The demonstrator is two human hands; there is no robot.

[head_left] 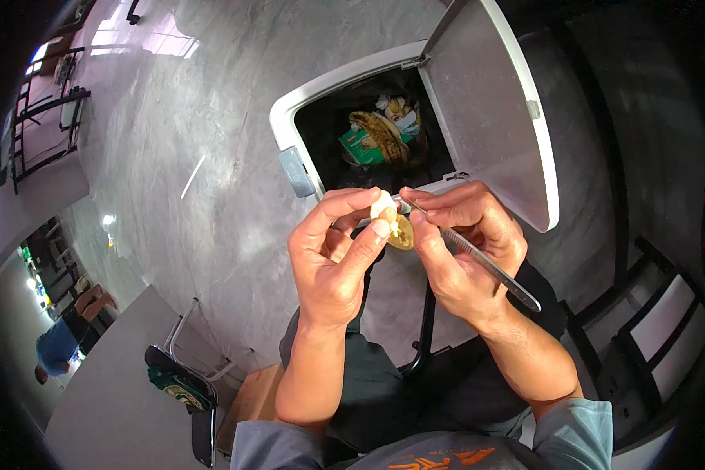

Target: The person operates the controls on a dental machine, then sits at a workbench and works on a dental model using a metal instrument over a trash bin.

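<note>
My left hand (337, 254) pinches a small pale, whitish-yellow piece (384, 207) between thumb and fingertips. Close beside it, my right hand (474, 247) is closed around a thin grey metal tool (489, 269), whose handle slants down to the right past the palm. The tool's tip is hidden at the fingers. A round, yellowish, flat thing (402, 235) shows between the two hands, just below the pale piece; which hand bears it is unclear. Both hands are over the near edge of an open bin (290, 117).
Inside the bin lie a dark-spotted peel (380, 135) and a green packet (360, 147). The bin's lid (489, 102) stands raised at the right. A chair (204, 423) with dark cloth and a cardboard box (254, 399) are at lower left. A person (57, 345) is at far left.
</note>
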